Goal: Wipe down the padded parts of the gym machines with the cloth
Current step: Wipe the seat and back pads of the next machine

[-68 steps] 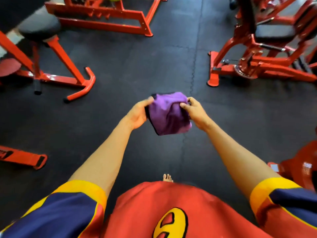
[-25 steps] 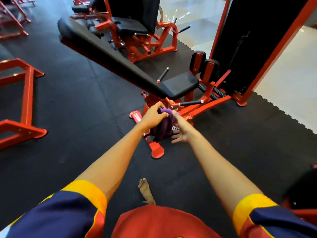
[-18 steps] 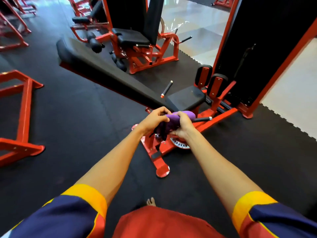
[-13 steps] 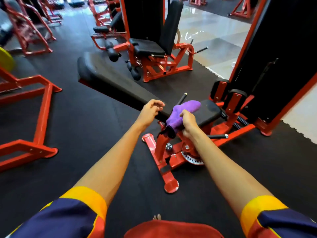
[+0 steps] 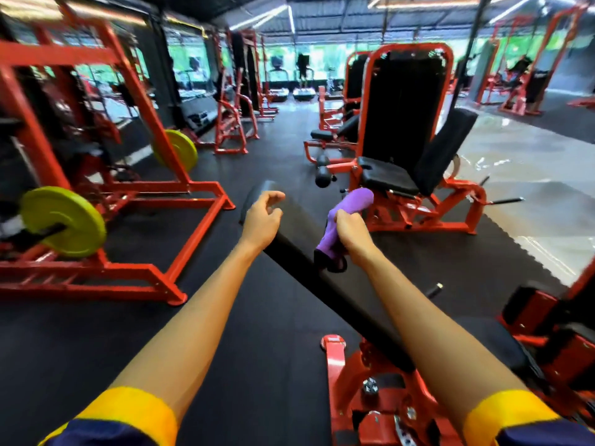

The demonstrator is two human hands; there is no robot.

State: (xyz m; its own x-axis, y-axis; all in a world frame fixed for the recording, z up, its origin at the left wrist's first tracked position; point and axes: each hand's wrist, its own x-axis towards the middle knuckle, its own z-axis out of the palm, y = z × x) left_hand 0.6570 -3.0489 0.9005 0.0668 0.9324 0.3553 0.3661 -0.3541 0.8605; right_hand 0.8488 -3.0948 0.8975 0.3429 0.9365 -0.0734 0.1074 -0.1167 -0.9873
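Observation:
A purple cloth [image 5: 342,222] stands up out of my right hand [image 5: 351,234], whose fingers are curled round its middle. Below both hands a long black padded bench back [image 5: 309,262] runs from the far left down to the red frame under my right arm. My left hand [image 5: 261,219] hovers over the pad's far end, fingers loosely curled and holding nothing. Whether it touches the pad I cannot tell. The bench's black seat pad [image 5: 489,341] shows to the right of my right forearm.
A red seated machine [image 5: 399,175] with black seat and backrest stands just beyond the cloth. Red racks with yellow-green weight plates [image 5: 62,220] fill the left side. The bench's red base [image 5: 370,400] sits at my feet. Black rubber flooring [image 5: 257,365] lies between.
My left hand has let go of the cloth, which my right hand alone now holds. My view has tilted up from the floor, and both hands have come over the long bench pad.

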